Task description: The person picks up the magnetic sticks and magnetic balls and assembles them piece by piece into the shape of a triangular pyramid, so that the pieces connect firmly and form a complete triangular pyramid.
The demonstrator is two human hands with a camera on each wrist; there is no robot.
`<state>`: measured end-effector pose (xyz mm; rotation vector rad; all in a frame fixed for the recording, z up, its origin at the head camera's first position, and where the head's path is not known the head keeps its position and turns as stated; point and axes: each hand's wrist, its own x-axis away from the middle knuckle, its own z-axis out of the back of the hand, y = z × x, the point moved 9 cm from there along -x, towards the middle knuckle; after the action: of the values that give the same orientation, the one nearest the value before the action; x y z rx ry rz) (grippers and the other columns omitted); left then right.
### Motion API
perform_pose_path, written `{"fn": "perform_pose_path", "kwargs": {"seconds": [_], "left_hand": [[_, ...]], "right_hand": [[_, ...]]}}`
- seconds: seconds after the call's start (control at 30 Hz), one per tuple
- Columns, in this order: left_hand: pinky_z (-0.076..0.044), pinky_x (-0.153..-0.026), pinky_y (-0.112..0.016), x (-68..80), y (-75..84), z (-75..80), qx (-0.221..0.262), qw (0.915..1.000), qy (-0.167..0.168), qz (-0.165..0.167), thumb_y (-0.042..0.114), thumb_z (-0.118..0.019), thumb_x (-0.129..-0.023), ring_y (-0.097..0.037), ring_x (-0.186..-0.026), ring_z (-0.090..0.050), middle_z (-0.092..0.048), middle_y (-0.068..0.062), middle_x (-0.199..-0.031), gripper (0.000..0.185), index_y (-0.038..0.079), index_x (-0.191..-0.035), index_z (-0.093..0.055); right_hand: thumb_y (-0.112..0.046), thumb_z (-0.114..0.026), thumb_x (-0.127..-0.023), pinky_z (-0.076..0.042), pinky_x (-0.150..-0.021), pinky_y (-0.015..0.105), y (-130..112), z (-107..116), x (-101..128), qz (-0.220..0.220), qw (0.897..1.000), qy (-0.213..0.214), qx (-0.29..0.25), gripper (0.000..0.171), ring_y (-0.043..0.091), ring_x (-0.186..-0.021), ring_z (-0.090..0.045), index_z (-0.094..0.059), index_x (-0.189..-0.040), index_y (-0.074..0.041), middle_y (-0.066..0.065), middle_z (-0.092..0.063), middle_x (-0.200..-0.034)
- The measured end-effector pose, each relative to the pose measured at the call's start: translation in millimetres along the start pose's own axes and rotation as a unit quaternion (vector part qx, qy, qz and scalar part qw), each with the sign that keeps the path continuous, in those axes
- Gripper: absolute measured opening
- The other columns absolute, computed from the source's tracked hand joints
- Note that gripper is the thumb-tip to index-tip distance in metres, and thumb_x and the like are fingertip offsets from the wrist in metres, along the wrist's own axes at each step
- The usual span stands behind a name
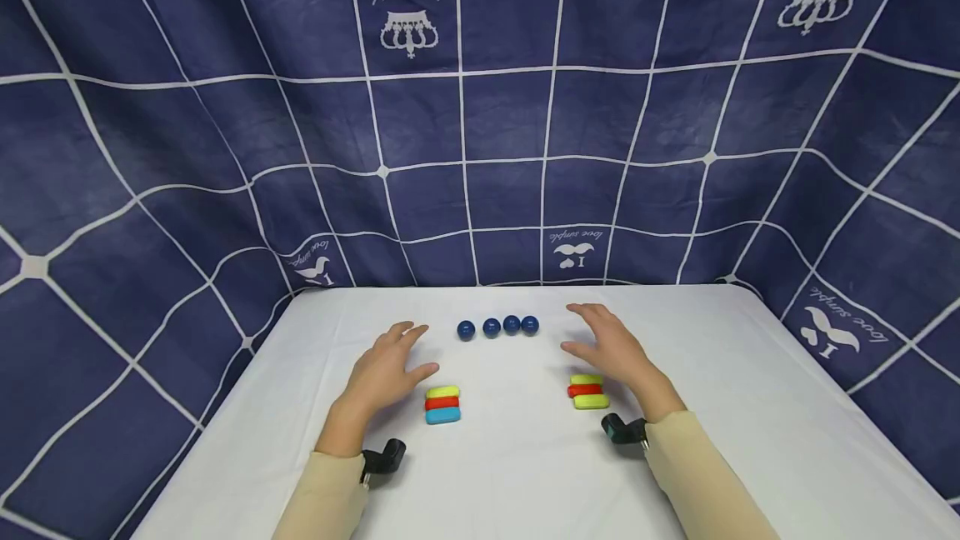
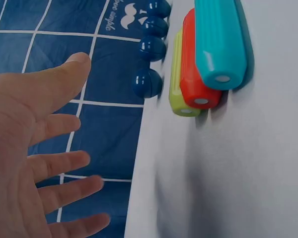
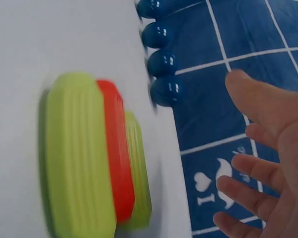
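The two stacks of ribbed bars — yellow-red-blue (image 1: 443, 403) beside the left hand (image 1: 386, 373), yellow-red-yellow (image 1: 588, 391) beside the right hand (image 1: 611, 347) — lie on the white bench (image 1: 525, 473), four dark blue balls (image 1: 498, 327) in a row behind them. The bars look light, stiff and plastic (the ribs should help against slipping); pinching across the long sides seems best. Both grips are released, fingers spread, holding nothing. The backdrop cloth (image 1: 480, 107) reads "love simple".
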<state>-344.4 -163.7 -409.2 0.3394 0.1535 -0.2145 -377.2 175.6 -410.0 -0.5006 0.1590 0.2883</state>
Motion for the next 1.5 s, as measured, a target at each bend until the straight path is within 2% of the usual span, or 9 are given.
{"fn": "perform_pose_path", "kwargs": {"seconds": [0.13, 0.23, 0.4, 0.53, 0.87, 0.97, 1.17, 1.33, 1.5], "left_hand": [[-0.053, -0.091, -0.05, -1.7, 1.5, -4.4, 0.072, 0.9971, -0.022, -0.002, 0.038, -0.074, -0.089, -0.029, -0.116, -0.062, -0.056, -0.011, -0.138, 0.059, 0.016, -0.14, -0.056], [-0.052, -0.083, -0.04, -3.0, 2.5, -9.9, 0.127, 0.991, -0.043, -0.003, 0.029, -0.077, -0.088, -0.023, -0.099, -0.062, -0.062, -0.009, -0.123, 0.045, 0.012, -0.129, -0.064], [-0.049, -0.078, -0.032, -4.8, 1.3, -23.3, 0.173, 0.9816, -0.08, -0.005, 0.022, -0.076, -0.088, -0.015, -0.087, -0.058, -0.069, -0.001, -0.101, 0.023, 0.013, -0.108, -0.072], [-0.048, -0.078, -0.032, -4.5, -0.4, -31.9, 0.193, 0.976, -0.102, -0.007, 0.021, -0.077, -0.087, -0.015, -0.084, -0.057, -0.068, 0.003, -0.093, 0.016, 0.014, -0.101, -0.074], [-0.047, -0.08, -0.032, -0.4, 0.3, -43.7, 0.207, 0.9684, -0.137, -0.022, 0.022, -0.078, -0.086, -0.015, -0.087, -0.056, -0.069, 0.003, -0.095, 0.017, 0.013, -0.099, -0.076], [-0.048, -0.081, -0.032, 1.0, 0.2, -46.0, 0.208, 0.9675, -0.141, -0.03, 0.02, -0.078, -0.086, -0.014, -0.088, -0.056, -0.071, 0.003, -0.094, 0.015, 0.012, -0.098, -0.077], [-0.05, -0.084, -0.034, 0.1, -1.3, -48.0, 0.187, 0.972, -0.136, -0.042, 0.018, -0.077, -0.087, -0.012, -0.088, -0.058, -0.072, 0.004, -0.092, 0.009, 0.014, -0.095, -0.079], [-0.05, -0.087, -0.036, -0.7, -1.7, -46.0, 0.168, 0.9767, -0.127, -0.044, 0.015, -0.077, -0.087, -0.011, -0.088, -0.059, -0.073, 0.005, -0.089, 0.006, 0.014, -0.092, -0.08], [-0.05, -0.086, -0.038, -0.1, -1.6, -46.0, 0.164, 0.9779, -0.123, -0.041, 0.014, -0.077, -0.086, -0.012, -0.086, -0.059, -0.072, 0.005, -0.087, 0.005, 0.014, -0.09, -0.079]], "right_hand": [[-0.035, -0.074, -0.09, -0.049, -0.1, 0.056, -1.6, -7.5, -16.3, -0.009, 0.999, -0.008, -0.049, 0.065, 0.036, -0.123, -0.058, -0.048, -0.146, -0.017, 0.015, -0.052, -0.144], [-0.03, -0.073, -0.091, -0.05, -0.097, 0.053, -3.2, -13.5, -26.7, -0.009, 0.997, -0.01, -0.073, 0.06, 0.035, -0.118, -0.061, -0.051, -0.144, -0.014, 0.015, -0.055, -0.139], [-0.025, -0.072, -0.092, -0.05, -0.096, 0.051, -1.2, -27.6, -39.4, -0.03, 0.993, -0.022, -0.115, 0.054, 0.033, -0.113, -0.062, -0.054, -0.14, -0.012, 0.018, -0.059, -0.135], [-0.023, -0.071, -0.092, -0.05, -0.096, 0.049, 3.7, -40.4, -47.1, -0.056, 0.987, -0.034, -0.148, 0.051, 0.032, -0.111, -0.061, -0.055, -0.139, -0.011, 0.018, -0.06, -0.133], [-0.023, -0.07, -0.094, -0.048, -0.102, 0.05, 10.8, -65.8, -58.5, -0.094, 0.975, -0.051, -0.196, 0.049, 0.036, -0.118, -0.06, -0.056, -0.139, -0.012, 0.017, -0.063, -0.13], [-0.025, -0.07, -0.093, -0.047, -0.103, 0.051, 7.5, -70.7, -61.0, -0.096, 0.975, -0.057, -0.194, 0.049, 0.036, -0.12, -0.059, -0.056, -0.139, -0.014, 0.016, -0.063, -0.131], [-0.026, -0.071, -0.092, -0.045, -0.103, 0.052, 1.4, -72.8, -61.8, -0.095, 0.979, -0.058, -0.172, 0.05, 0.034, -0.119, -0.059, -0.057, -0.139, -0.018, 0.015, -0.064, -0.132], [-0.025, -0.071, -0.092, -0.045, -0.099, 0.05, 0.8, -71.6, -62.2, -0.095, 0.981, -0.05, -0.16, 0.044, 0.03, -0.112, -0.06, -0.061, -0.135, -0.02, 0.012, -0.067, -0.127], [-0.022, -0.072, -0.091, -0.046, -0.097, 0.048, 1.2, -72.0, -61.5, -0.091, 0.983, -0.041, -0.153, 0.039, 0.027, -0.107, -0.06, -0.065, -0.129, -0.019, 0.011, -0.068, -0.123]]}}
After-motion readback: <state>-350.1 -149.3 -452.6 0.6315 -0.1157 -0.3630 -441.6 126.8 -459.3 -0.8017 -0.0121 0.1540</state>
